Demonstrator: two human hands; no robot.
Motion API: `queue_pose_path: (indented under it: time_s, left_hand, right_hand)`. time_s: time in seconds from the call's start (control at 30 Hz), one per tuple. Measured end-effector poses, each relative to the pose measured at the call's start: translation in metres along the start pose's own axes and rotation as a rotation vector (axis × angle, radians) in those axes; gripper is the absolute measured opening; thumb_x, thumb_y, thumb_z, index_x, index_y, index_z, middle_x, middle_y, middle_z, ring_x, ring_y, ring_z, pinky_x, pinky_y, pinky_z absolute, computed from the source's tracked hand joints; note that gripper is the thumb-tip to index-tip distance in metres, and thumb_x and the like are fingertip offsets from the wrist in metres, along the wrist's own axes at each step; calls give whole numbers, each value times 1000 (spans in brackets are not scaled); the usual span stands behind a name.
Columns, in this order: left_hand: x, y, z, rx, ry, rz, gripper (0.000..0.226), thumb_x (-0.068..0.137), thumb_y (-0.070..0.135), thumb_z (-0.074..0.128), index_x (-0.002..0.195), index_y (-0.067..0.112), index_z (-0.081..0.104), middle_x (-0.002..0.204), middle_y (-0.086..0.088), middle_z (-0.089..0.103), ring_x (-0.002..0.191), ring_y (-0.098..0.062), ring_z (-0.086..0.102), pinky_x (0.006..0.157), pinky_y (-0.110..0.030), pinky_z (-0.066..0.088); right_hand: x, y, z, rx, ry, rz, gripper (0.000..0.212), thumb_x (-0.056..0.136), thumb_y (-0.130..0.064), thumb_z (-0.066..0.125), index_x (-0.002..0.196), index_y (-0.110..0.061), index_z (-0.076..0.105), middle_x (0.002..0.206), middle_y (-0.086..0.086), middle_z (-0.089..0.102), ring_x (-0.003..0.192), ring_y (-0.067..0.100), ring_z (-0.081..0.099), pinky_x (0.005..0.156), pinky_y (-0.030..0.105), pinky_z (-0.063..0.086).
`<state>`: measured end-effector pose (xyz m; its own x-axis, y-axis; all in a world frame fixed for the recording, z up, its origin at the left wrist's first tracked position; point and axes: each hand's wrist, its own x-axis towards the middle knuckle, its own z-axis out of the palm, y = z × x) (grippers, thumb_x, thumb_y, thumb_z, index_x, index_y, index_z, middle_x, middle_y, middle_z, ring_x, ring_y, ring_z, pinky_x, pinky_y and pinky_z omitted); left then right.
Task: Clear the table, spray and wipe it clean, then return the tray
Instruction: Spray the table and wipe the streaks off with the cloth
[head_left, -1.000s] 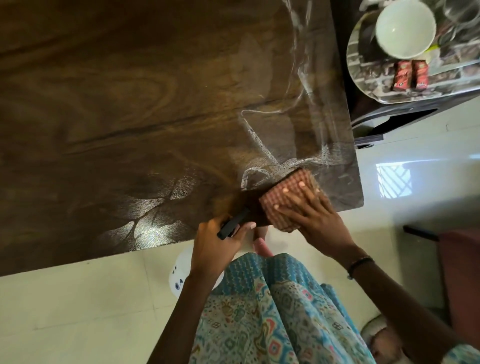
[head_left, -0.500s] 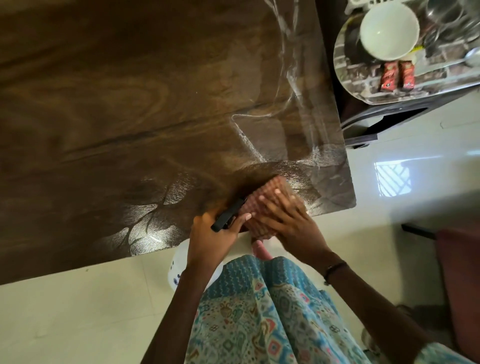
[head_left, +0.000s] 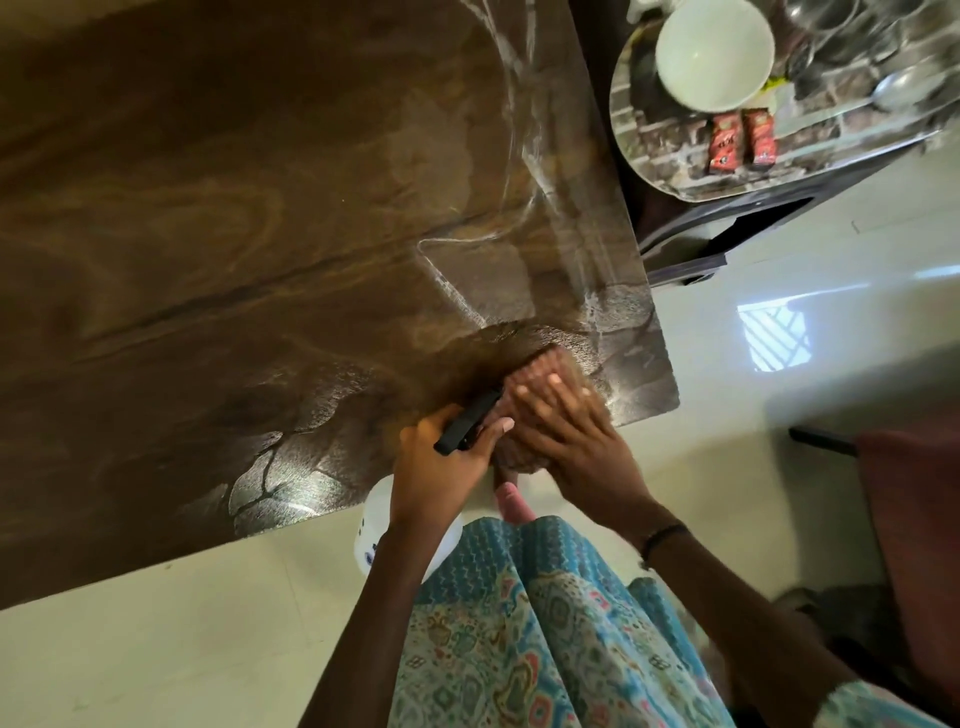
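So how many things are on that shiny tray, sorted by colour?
White bowl: 1
Red packets: 2
Silver spoon: 1
Total: 4 that can be told on the tray; the shiny things at its far edge are too blurred to count.

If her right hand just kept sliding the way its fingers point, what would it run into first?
Nothing, it seems. The right hand, flat on the checked cloth, points up along the table, where only bare wet wood shows. The tray sits off to the right, apparently beyond the table.

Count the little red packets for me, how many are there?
2. Both red packets lie side by side on the tray beyond the table, just below the white bowl: one left, one right. Others could be hidden.
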<state>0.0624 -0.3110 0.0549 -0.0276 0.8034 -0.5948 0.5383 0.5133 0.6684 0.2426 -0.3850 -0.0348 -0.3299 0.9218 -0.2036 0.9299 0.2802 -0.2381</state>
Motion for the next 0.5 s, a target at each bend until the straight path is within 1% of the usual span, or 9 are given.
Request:
queue_pose_path:
  time_s: [0.07, 0.1, 0.17, 0.23, 0.3, 0.33, 0.37, 0.43, 0.5]
  left_hand:
    - [2, 8, 0, 20, 18, 17, 43, 67, 44, 82, 95, 14, 74, 99, -10, 73, 101, -25, 65, 80, -20, 42]
    - [4, 10, 0, 35, 32, 29, 40, 68, 39, 82, 96, 11, 74, 100, -10, 73, 101, -24, 65, 77, -16, 38]
    - [8, 13, 0, 43, 42, 39, 39, 70, 37, 82, 96, 9, 74, 99, -10, 73, 100, -23, 64, 71, -9, 34]
    - [11, 17, 1, 36, 41, 37, 39, 70, 37, 81, 95, 8, 73, 94, -7, 72, 97, -20, 63, 68, -9, 34]
    - [16, 20, 1, 35, 37, 13, 38, 71, 38, 81, 93, 8, 73, 88, 1, 69, 94, -19, 62, 68, -14, 36]
    - [18, 22, 2, 40, 34, -11, 38, 71, 40, 80, 92, 10, 73, 85, 0, 68, 93, -20, 60, 69, -18, 39]
    - [21, 23, 2, 55, 28, -20, 37, 70, 45, 79, 88, 13, 72, 85, -7, 68, 91, -23, 61, 69, -25, 44]
    - [27, 23, 4, 95, 7, -13, 38, 69, 52, 77, 79, 17, 68, 81, -13, 68, 84, -31, 64, 71, -36, 53]
    - [31, 25, 6, 121, -4, -15, 42, 70, 52, 76, 81, 13, 68, 82, -13, 68, 83, -33, 65, 75, -43, 55]
  right_hand:
    - [-22, 28, -6, 58, 34, 156, 58, 90, -29, 40, 147, -34, 28, 157, 1, 25, 148, 30, 10, 116, 54, 19]
    - [-27, 41, -10, 90, 58, 235, 59, 90, -28, 40, 147, -34, 27, 157, 2, 24, 148, 30, 9, 117, 53, 17]
    - [-20, 61, -18, 123, 94, 344, 61, 91, -28, 40, 149, -35, 20, 158, 3, 20, 148, 31, 6, 120, 49, 7]
    - [8, 65, -22, 145, 129, 420, 61, 94, -32, 41, 149, -36, 17, 159, 3, 17, 148, 33, 4, 120, 43, -3]
    - [38, 59, -24, 159, 151, 451, 60, 94, -33, 42, 149, -37, 19, 159, 2, 16, 147, 34, 4, 118, 46, -3]
    - [47, 54, -24, 154, 145, 431, 60, 94, -33, 43, 149, -37, 20, 159, 2, 16, 147, 34, 4, 117, 48, -1]
    - [50, 51, -24, 140, 127, 385, 59, 93, -31, 43, 148, -36, 22, 159, 2, 16, 147, 34, 4, 117, 50, 0]
    - [37, 49, -24, 99, 91, 253, 59, 92, -28, 42, 148, -34, 26, 159, 3, 18, 148, 32, 4, 118, 50, 2]
    - [15, 54, -26, 80, 71, 166, 59, 92, -28, 41, 148, -34, 25, 158, 3, 20, 148, 31, 6, 119, 48, 5]
